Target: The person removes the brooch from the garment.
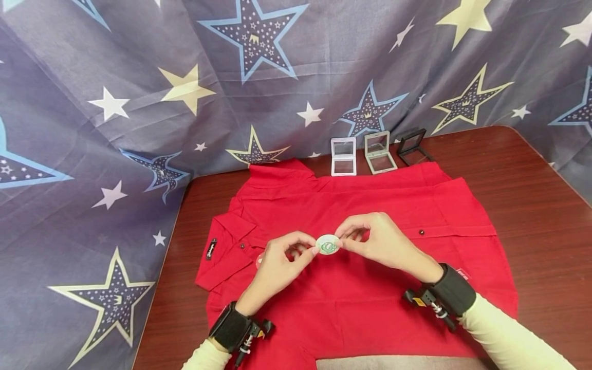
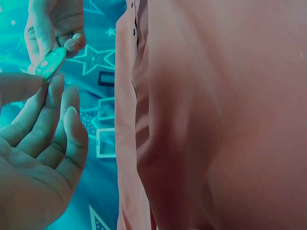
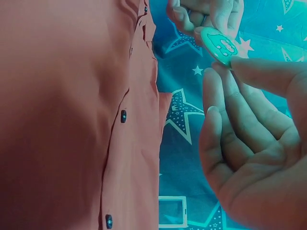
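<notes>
Item: 1 round badge (image 1: 327, 244), held above my red shirt (image 1: 370, 205). My left hand (image 1: 277, 267) and right hand (image 1: 379, 241) each pinch its rim. Likely light, rigid, slick-faced; best held by the edges.

The surface (image 1: 532, 205) before me was dark reddish-brown wood; a red shirt (image 1: 370, 298) lay spread flat across most of it, collar to my left; at its far edge, just beyond the shirt, stood three small open frame boxes in a row: white (image 1: 344, 156), grey (image 1: 380, 151), black (image 1: 412, 145).
</notes>
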The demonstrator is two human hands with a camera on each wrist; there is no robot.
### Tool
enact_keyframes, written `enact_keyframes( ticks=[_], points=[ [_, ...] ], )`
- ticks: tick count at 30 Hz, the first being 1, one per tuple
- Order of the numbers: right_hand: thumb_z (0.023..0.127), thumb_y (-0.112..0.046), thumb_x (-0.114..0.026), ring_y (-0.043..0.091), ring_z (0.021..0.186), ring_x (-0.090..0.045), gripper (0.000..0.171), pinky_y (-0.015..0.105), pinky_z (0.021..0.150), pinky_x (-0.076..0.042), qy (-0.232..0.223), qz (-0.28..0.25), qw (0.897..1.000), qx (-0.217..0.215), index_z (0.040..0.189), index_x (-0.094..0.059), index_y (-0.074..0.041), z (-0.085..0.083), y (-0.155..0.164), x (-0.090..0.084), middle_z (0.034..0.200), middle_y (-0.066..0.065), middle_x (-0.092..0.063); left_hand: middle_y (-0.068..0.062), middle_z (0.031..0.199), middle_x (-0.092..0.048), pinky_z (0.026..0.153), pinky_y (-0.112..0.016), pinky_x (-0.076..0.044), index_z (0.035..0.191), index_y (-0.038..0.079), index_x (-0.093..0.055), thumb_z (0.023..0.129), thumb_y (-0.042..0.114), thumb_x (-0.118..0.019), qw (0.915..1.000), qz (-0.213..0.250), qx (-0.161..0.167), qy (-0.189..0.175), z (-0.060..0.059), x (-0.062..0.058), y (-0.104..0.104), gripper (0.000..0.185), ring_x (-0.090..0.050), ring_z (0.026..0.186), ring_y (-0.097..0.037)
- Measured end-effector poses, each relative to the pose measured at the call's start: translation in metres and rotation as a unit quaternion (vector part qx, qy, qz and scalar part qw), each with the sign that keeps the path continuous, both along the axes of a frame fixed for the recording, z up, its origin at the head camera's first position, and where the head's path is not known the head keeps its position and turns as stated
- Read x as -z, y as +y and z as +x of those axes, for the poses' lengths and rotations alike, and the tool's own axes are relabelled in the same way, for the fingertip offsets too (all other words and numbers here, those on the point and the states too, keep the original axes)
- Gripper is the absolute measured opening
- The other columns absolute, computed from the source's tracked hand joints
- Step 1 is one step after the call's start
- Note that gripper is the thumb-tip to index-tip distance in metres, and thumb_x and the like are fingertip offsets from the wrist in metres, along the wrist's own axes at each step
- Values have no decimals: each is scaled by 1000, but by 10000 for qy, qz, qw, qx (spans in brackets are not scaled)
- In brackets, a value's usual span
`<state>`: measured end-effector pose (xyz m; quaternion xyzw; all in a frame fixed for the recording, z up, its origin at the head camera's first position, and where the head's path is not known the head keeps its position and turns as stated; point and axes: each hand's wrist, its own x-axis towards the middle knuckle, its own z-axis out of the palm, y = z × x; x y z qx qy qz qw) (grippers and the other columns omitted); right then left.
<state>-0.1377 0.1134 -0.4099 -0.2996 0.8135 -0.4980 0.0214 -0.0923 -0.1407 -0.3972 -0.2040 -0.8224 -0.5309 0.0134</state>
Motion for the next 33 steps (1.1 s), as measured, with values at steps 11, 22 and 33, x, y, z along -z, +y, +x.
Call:
enact_keyframes(
  ticks=[11,22,33],
  points=[
    [85,-12,-85,7,75,-69,19,35,69,-58,-103,36,9999,-92,95,-76,-25,-1,2,3,86,-16,-73,5,79,-65,55,-31,-52,101,22,-73,89,15,-82,9987,-210,-10,466,-13,32,-7,17,-60,65,-16],
    [87,-16,-84,14,76,-72,17,34,70,-58,-319,-235,9992,-40,102,-78,-22,-1,5,4,89,-9,-76,11,82,-61,55,-28,-53,102,25,-71,91,16,-79,9932,-443,33,1076,-13,30,-8,16,-58,66,-10],
    [94,-21,-78,28,77,-75,11,37,71,-59,-751,-507,9958,-105,103,-78,-15,-2,8,7,86,-1,-76,9,104,-68,60,-25,-50,107,19,-71,91,12,-77,9731,-778,244,2153,-11,26,-6,19,-59,74,-13]
  ],
)
